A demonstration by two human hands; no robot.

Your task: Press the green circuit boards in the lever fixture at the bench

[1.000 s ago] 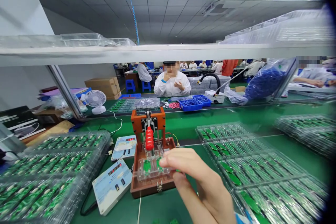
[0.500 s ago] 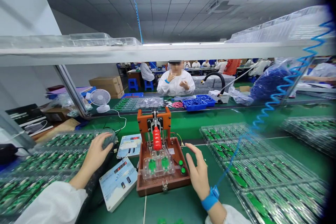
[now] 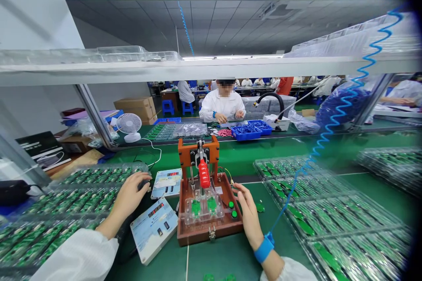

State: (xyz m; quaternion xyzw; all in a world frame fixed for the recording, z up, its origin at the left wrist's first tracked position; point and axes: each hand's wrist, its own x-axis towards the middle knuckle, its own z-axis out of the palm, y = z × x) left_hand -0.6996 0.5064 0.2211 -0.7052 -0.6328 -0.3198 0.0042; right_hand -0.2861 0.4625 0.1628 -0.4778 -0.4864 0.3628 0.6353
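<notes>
A brown test fixture (image 3: pixel 208 224) with a red-handled lever (image 3: pixel 203 174) stands in front of me; two green circuit boards (image 3: pixel 203 206) sit under its clear plate. My right hand (image 3: pixel 248 215), fingers spread and empty, rests at the fixture's right side next to two green buttons (image 3: pixel 232 210). It wears a blue wrist strap (image 3: pixel 264 248) with a coiled blue cord (image 3: pixel 332 118). My left hand (image 3: pixel 129 197) lies open on the corner of a clear tray of green boards (image 3: pixel 82 195) on the left.
Two white meters (image 3: pixel 154 228) with red digits lie left of the fixture. Clear trays of green boards (image 3: pixel 323 219) fill the right side. A loose green board (image 3: pixel 260 207) lies by my right hand. Across the bench a person (image 3: pixel 224 105) works near blue bins (image 3: pixel 250 129); a small fan (image 3: pixel 129 125) stands back left.
My right hand drew back from over the fixture's clear plate to its right side and opened. My left hand came into view and settled on the left tray's corner.
</notes>
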